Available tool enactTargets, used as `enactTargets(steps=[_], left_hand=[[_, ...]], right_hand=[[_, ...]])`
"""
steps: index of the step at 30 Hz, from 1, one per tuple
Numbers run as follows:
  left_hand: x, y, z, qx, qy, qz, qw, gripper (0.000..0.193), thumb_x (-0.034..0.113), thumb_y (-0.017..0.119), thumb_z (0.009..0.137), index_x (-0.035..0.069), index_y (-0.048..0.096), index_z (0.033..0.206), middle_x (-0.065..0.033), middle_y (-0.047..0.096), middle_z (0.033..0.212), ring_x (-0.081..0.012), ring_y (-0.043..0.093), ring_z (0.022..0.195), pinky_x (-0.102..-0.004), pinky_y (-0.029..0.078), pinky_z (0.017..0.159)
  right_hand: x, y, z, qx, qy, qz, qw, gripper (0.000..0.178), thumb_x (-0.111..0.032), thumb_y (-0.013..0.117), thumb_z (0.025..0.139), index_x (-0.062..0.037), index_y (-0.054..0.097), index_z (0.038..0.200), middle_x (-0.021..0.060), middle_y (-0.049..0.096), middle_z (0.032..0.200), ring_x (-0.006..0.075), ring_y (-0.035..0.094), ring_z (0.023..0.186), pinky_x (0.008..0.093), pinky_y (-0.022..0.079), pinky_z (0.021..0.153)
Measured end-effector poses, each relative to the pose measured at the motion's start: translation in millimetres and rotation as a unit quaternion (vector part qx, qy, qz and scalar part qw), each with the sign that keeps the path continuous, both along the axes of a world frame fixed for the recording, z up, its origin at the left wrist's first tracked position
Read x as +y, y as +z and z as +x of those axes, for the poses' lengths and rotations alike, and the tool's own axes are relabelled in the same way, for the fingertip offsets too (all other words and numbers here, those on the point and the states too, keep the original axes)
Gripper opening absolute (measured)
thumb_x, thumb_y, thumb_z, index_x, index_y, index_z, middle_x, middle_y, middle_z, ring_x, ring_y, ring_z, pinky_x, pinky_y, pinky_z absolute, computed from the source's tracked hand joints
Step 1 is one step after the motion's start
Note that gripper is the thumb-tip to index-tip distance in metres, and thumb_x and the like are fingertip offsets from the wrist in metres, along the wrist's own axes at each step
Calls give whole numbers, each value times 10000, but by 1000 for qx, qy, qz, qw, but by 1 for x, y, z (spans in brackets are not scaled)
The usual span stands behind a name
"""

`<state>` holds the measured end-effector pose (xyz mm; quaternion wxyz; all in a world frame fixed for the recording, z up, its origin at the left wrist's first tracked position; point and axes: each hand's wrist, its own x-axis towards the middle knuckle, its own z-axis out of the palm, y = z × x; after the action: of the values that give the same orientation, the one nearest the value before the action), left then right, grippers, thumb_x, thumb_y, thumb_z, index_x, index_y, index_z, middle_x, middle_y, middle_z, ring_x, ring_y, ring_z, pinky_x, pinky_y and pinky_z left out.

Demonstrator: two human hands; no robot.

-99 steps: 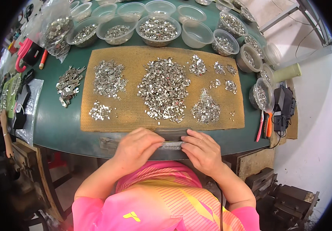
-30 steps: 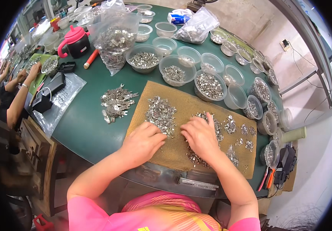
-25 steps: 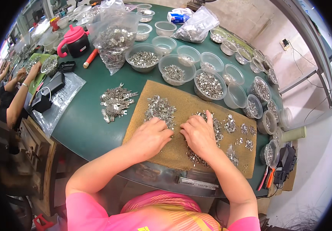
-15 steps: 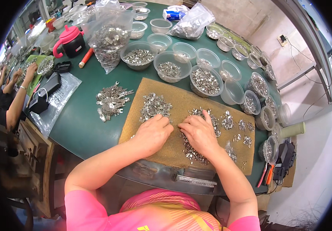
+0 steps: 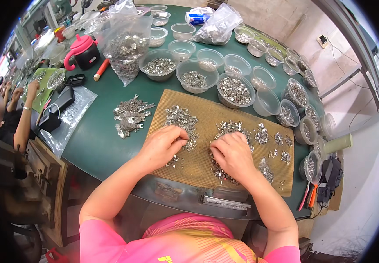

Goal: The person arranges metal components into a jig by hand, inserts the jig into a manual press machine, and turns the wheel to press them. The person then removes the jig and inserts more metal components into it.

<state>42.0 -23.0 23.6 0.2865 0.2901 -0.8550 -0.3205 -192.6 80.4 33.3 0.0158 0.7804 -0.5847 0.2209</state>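
Note:
A brown textured mat [image 5: 202, 179] lies before me, holding heaps of small shiny metal pieces. My left hand [image 5: 166, 144] is at the lower edge of the left heap [image 5: 183, 118], thumb and fingertips pinched together; anything between them is too small to make out. Over the middle heap [image 5: 233, 127] my right hand [image 5: 232, 152] rests with fingers curled in and tips together, covering part of it. What its fingertips hold is hidden. A few loose pieces [image 5: 175, 163] lie just below my left hand. Smaller clusters [image 5: 262, 133] sit right of my right hand.
Linked metal strips [image 5: 131, 116] are piled left of the mat. Clear plastic bowls [image 5: 236, 90] of metal parts curve around its far and right sides. A filled plastic bag [image 5: 128, 50] and a lidded dark jug [image 5: 84, 52] stand far left. Another person's arm [image 5: 24, 120] shows at the left.
My left hand has drawn away leftward from my right hand, uncovering loose pieces below it. My right hand's raised finger has curled in. The whole view has shifted slightly.

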Motion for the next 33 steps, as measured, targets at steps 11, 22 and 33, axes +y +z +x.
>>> enactTargets(steps=[11,22,33], left_hand=[[27,10,-3,42,-27,76,996,122,90,776,878,30,686,933,-73,643,881,-199,635,801,-324,514,691],[79,-7,-10,29,-51,98,993,99,73,755,893,36,736,983,-95,708,868,-237,688,795,-334,518,690],[98,-14,-11,49,-51,190,979,128,74,748,910,31,734,1030,-82,713,908,-197,674,804,-315,506,700]], right_hand=[[130,26,-23,-199,-74,159,964,101,-51,718,893,-88,675,977,46,744,928,240,707,873,511,429,1092],[176,-4,-13,-203,-92,130,966,125,-61,708,886,-75,640,991,61,721,1098,269,674,1089,537,398,1110],[177,-9,-7,-137,-89,58,985,181,6,718,842,-69,625,978,64,737,1068,249,710,1015,509,475,1054]])
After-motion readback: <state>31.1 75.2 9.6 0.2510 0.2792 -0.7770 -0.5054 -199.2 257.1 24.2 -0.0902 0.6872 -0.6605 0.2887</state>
